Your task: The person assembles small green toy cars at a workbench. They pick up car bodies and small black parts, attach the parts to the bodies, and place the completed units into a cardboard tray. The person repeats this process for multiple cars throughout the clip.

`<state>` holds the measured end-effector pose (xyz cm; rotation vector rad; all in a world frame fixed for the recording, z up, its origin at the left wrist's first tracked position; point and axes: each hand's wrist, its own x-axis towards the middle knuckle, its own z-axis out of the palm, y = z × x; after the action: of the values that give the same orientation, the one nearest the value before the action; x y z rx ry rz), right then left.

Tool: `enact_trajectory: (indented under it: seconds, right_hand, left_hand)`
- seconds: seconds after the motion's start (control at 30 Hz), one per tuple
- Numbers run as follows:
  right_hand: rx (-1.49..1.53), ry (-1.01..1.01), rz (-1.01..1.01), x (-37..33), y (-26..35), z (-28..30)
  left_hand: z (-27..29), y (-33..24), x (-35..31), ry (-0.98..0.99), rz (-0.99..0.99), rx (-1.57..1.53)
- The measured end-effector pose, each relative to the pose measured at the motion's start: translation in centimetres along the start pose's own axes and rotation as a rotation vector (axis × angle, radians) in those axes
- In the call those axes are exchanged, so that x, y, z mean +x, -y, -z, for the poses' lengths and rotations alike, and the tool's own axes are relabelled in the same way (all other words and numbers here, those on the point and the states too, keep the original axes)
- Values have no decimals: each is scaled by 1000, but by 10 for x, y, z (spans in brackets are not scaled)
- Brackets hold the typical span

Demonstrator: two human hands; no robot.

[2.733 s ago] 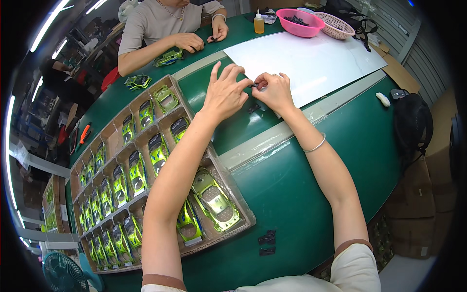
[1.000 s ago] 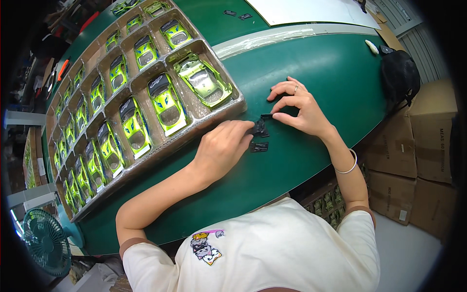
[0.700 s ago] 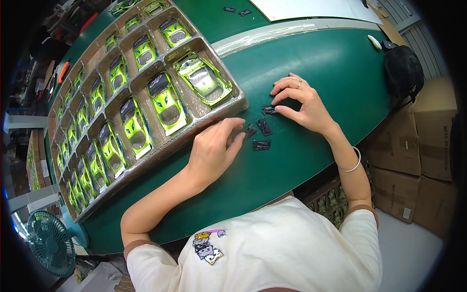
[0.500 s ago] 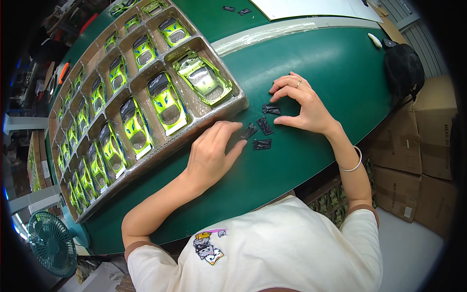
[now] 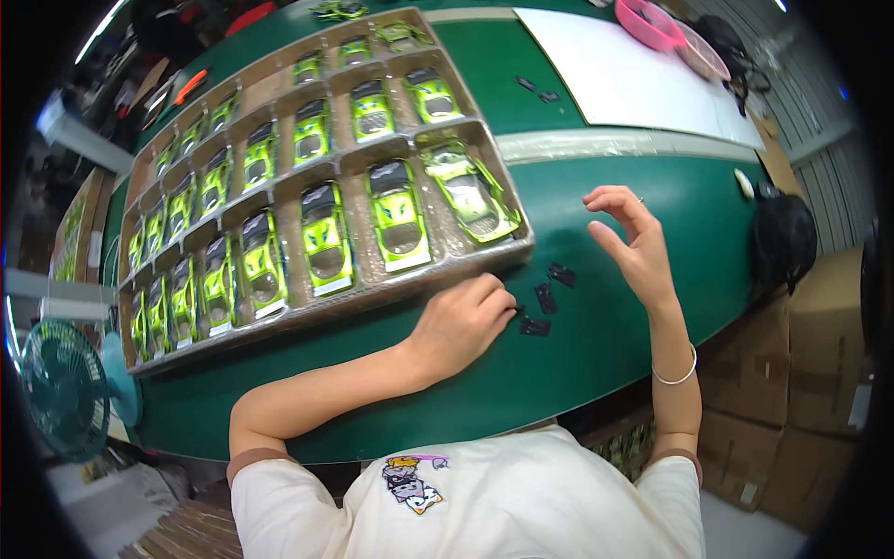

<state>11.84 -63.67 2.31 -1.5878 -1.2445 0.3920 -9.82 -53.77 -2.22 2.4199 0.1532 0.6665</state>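
My left hand is closed in a pinch beside the near edge of the divided tray. A dark bit shows at its fingertips, apparently a small black plastic part, mostly hidden by the fingers. Just right of it, other flat black plastic parts lie loose on the green table. My right hand is raised to the right of those parts, its thumb and fingers apart with nothing between them. Bright green toy car bodies with black hoods sit in rows in the tray's compartments; one at the near right corner lies without a black hood.
Two more black pieces lie beyond the tray, near a white board. Pink baskets stand at the board's far end. A black bag sits at the table's right edge, cartons below it. A teal fan stands left.
My left hand has closed its fingers at the leftmost black part. My right hand has drawn away from the parts. The whole view has shifted, showing more of the board and the pink baskets.
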Motion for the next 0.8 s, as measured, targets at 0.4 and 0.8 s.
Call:
enact_trajectory:
  seconds: [0.4,0.8]
  right_hand:
    - [-810,544,686,101,59,-113]
    - [-1058,887,1165,129,60,-141]
  left_hand:
    - [11,5,-12,-76,-24,-164]
    - [-9,12,-13,-115,-101,-113]
